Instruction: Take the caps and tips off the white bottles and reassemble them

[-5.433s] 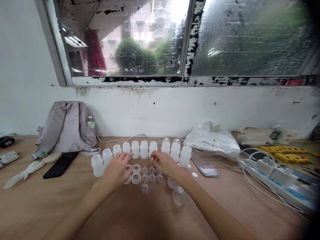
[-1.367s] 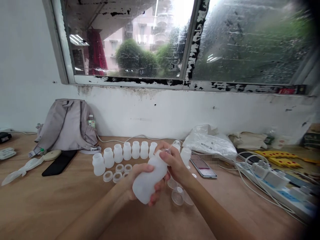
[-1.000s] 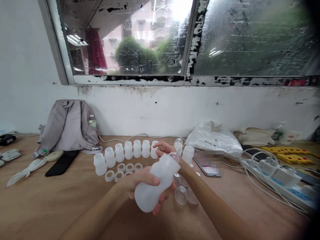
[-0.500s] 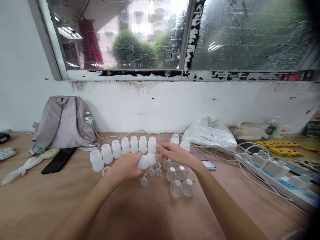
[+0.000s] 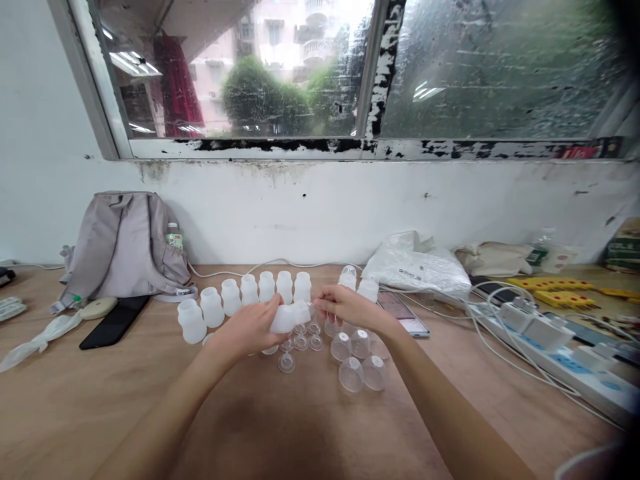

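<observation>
Left of centre, the left hand (image 5: 253,327) has its grip clamped around a white bottle (image 5: 286,319), lying almost level with its mouth to the right. One second ago the bottle was nearer the viewer; it is now lower, close above the clear discs (image 5: 287,362). To its right, the right hand (image 5: 345,305) meets the bottle's mouth; whether this grip pinches a clear part cannot be told. The change suggests fitting work at the neck, with the bottle not yet stood upright.

Across the table (image 5: 300,427), left to right: a grey backpack (image 5: 120,243) against the wall (image 5: 280,207); a black slab (image 5: 114,323); a curved row of white bottles (image 5: 212,307), upright; clear domes (image 5: 351,375), open side down; a dome-topped bottle (image 5: 348,277) behind them; a lit phone (image 5: 404,313); a plastic bag (image 5: 417,267); a power strip (image 5: 565,360) with plugs and cables. Above, a streaked window (image 5: 245,73) with peeling frame shows greenery outside.
</observation>
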The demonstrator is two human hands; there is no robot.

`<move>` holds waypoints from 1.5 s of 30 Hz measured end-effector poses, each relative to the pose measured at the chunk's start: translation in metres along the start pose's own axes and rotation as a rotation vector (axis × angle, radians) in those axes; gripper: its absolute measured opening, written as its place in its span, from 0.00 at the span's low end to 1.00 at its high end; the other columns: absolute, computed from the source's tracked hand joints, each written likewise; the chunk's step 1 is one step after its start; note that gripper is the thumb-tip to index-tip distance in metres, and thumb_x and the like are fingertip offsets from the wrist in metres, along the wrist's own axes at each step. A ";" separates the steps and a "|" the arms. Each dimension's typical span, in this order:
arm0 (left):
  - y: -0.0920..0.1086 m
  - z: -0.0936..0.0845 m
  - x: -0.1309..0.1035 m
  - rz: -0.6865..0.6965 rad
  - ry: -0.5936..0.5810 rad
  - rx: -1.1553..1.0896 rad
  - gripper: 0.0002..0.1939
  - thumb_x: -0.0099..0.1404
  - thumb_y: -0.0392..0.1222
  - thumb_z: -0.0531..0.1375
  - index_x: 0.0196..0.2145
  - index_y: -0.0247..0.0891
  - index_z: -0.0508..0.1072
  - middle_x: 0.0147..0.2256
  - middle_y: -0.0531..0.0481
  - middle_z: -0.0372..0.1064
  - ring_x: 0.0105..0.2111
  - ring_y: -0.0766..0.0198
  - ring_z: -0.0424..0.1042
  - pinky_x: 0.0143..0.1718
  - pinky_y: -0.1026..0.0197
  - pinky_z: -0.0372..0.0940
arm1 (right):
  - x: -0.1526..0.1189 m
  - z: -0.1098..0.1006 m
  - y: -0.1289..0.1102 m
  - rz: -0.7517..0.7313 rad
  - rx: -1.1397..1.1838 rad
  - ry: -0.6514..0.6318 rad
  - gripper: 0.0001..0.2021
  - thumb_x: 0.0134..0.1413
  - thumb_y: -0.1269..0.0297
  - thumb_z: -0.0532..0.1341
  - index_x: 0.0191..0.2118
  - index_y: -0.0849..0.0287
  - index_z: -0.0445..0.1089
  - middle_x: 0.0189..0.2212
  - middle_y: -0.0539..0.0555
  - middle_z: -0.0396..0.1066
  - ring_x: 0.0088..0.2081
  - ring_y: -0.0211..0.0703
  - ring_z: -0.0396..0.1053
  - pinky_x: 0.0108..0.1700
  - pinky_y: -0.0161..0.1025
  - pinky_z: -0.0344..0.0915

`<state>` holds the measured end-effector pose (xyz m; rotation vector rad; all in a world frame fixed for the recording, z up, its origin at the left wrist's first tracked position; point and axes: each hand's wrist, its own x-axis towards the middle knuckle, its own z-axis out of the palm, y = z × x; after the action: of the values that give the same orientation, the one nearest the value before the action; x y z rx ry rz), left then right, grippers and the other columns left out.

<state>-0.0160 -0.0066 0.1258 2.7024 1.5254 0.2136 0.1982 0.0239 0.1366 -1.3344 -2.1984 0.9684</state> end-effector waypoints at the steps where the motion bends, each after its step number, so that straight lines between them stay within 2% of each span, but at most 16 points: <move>1: -0.001 0.000 0.000 -0.002 0.000 -0.008 0.21 0.57 0.53 0.52 0.44 0.38 0.57 0.34 0.48 0.68 0.34 0.56 0.68 0.30 0.61 0.58 | 0.000 0.000 0.000 -0.001 0.005 0.023 0.07 0.52 0.63 0.51 0.28 0.60 0.61 0.22 0.50 0.65 0.22 0.35 0.63 0.21 0.31 0.59; 4: -0.007 0.001 0.002 0.009 0.051 -0.007 0.20 0.56 0.54 0.53 0.40 0.38 0.60 0.39 0.46 0.65 0.40 0.56 0.65 0.35 0.60 0.59 | -0.001 -0.002 0.002 -0.013 -0.043 0.084 0.02 0.48 0.68 0.54 0.31 0.60 0.61 0.23 0.50 0.66 0.22 0.34 0.63 0.21 0.30 0.59; 6: -0.013 0.001 0.003 0.008 0.085 0.012 0.20 0.56 0.54 0.54 0.40 0.37 0.62 0.41 0.45 0.63 0.43 0.56 0.63 0.39 0.59 0.58 | -0.002 -0.001 0.002 -0.007 -0.120 0.080 0.03 0.45 0.72 0.54 0.30 0.61 0.63 0.23 0.50 0.67 0.23 0.34 0.64 0.23 0.29 0.58; 9: -0.020 0.001 0.004 -0.010 0.103 0.020 0.23 0.56 0.54 0.53 0.44 0.37 0.61 0.44 0.44 0.62 0.45 0.55 0.62 0.42 0.58 0.57 | -0.001 0.007 0.000 0.027 -0.247 -0.027 0.06 0.41 0.76 0.55 0.27 0.61 0.66 0.21 0.50 0.69 0.24 0.35 0.65 0.24 0.29 0.57; 12: -0.023 0.001 0.003 -0.023 0.102 -0.009 0.28 0.57 0.56 0.52 0.51 0.37 0.55 0.47 0.42 0.61 0.47 0.54 0.62 0.43 0.58 0.57 | 0.000 0.024 -0.005 0.070 -0.379 -0.164 0.07 0.39 0.78 0.55 0.26 0.61 0.67 0.21 0.50 0.70 0.24 0.36 0.66 0.23 0.29 0.56; 15: -0.022 0.001 0.003 -0.048 0.086 -0.017 0.32 0.56 0.58 0.51 0.53 0.35 0.53 0.44 0.40 0.65 0.44 0.52 0.65 0.40 0.57 0.58 | 0.002 0.037 -0.007 0.109 -0.497 -0.282 0.07 0.37 0.77 0.58 0.25 0.61 0.69 0.22 0.51 0.70 0.24 0.38 0.67 0.23 0.30 0.55; 17: -0.020 0.001 0.003 -0.054 0.081 -0.021 0.33 0.56 0.60 0.51 0.52 0.36 0.53 0.40 0.41 0.67 0.41 0.51 0.67 0.37 0.58 0.59 | 0.003 0.040 -0.006 0.075 -0.514 -0.301 0.05 0.37 0.74 0.61 0.26 0.60 0.70 0.24 0.52 0.71 0.25 0.39 0.67 0.24 0.31 0.56; 19: -0.019 0.001 0.004 -0.054 0.082 -0.037 0.33 0.55 0.60 0.52 0.52 0.36 0.53 0.37 0.42 0.68 0.39 0.51 0.68 0.34 0.58 0.59 | 0.003 0.036 -0.005 -0.005 -0.439 -0.197 0.06 0.41 0.67 0.61 0.30 0.59 0.69 0.26 0.52 0.71 0.27 0.40 0.67 0.26 0.32 0.57; 23: -0.014 0.000 0.005 -0.046 0.103 -0.094 0.34 0.54 0.58 0.55 0.52 0.37 0.51 0.36 0.43 0.68 0.38 0.52 0.69 0.33 0.59 0.60 | 0.002 0.028 -0.011 -0.138 -0.199 0.181 0.13 0.50 0.61 0.56 0.41 0.58 0.65 0.27 0.51 0.70 0.27 0.37 0.66 0.29 0.33 0.59; 25: -0.011 0.001 0.005 -0.015 0.119 -0.132 0.34 0.53 0.57 0.56 0.52 0.38 0.51 0.36 0.44 0.68 0.38 0.52 0.69 0.34 0.59 0.60 | 0.001 0.027 -0.015 -0.199 -0.138 0.215 0.12 0.50 0.61 0.56 0.41 0.57 0.65 0.25 0.49 0.70 0.26 0.36 0.66 0.30 0.33 0.59; 28: -0.008 0.004 0.006 0.044 0.166 -0.160 0.36 0.53 0.57 0.57 0.53 0.39 0.48 0.38 0.44 0.68 0.41 0.53 0.68 0.37 0.58 0.61 | 0.002 0.029 -0.019 -0.229 -0.168 0.216 0.06 0.51 0.62 0.56 0.33 0.58 0.67 0.23 0.49 0.69 0.25 0.35 0.65 0.29 0.32 0.57; 30: -0.009 0.007 0.007 0.059 0.232 -0.143 0.38 0.55 0.57 0.56 0.56 0.40 0.43 0.44 0.42 0.65 0.46 0.53 0.64 0.42 0.56 0.59 | 0.003 0.026 -0.016 -0.193 -0.252 0.281 0.05 0.50 0.64 0.56 0.30 0.59 0.67 0.25 0.50 0.70 0.27 0.36 0.66 0.29 0.32 0.56; 34: -0.015 0.008 0.007 0.030 0.288 -0.084 0.36 0.59 0.56 0.51 0.58 0.40 0.40 0.54 0.38 0.53 0.53 0.53 0.56 0.47 0.54 0.56 | 0.008 0.009 -0.001 -0.001 -0.473 0.435 0.06 0.50 0.66 0.55 0.34 0.58 0.67 0.31 0.53 0.71 0.33 0.41 0.67 0.31 0.34 0.56; 36: -0.017 0.005 0.006 0.009 0.255 -0.051 0.33 0.60 0.55 0.50 0.57 0.39 0.43 0.53 0.39 0.55 0.52 0.53 0.57 0.46 0.54 0.56 | 0.014 0.001 0.010 0.114 -0.580 0.467 0.08 0.51 0.66 0.54 0.36 0.58 0.67 0.34 0.55 0.71 0.36 0.44 0.67 0.31 0.35 0.56; 39: -0.015 0.001 0.004 -0.005 0.177 -0.013 0.28 0.61 0.54 0.49 0.54 0.37 0.51 0.48 0.40 0.61 0.48 0.53 0.61 0.44 0.55 0.57 | 0.028 -0.001 0.028 0.238 -0.680 0.445 0.09 0.52 0.66 0.53 0.38 0.58 0.66 0.37 0.57 0.71 0.40 0.46 0.67 0.33 0.36 0.56; 45: -0.011 -0.001 0.003 0.018 0.149 -0.057 0.23 0.62 0.52 0.49 0.51 0.38 0.54 0.38 0.44 0.67 0.41 0.56 0.66 0.38 0.59 0.59 | 0.055 0.005 0.052 0.310 -0.725 0.387 0.10 0.54 0.68 0.50 0.41 0.59 0.64 0.39 0.60 0.69 0.41 0.48 0.67 0.34 0.37 0.57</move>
<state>-0.0243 0.0017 0.1261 2.7120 1.5054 0.4618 0.2013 0.0870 0.0941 -2.0106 -2.1318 -0.0668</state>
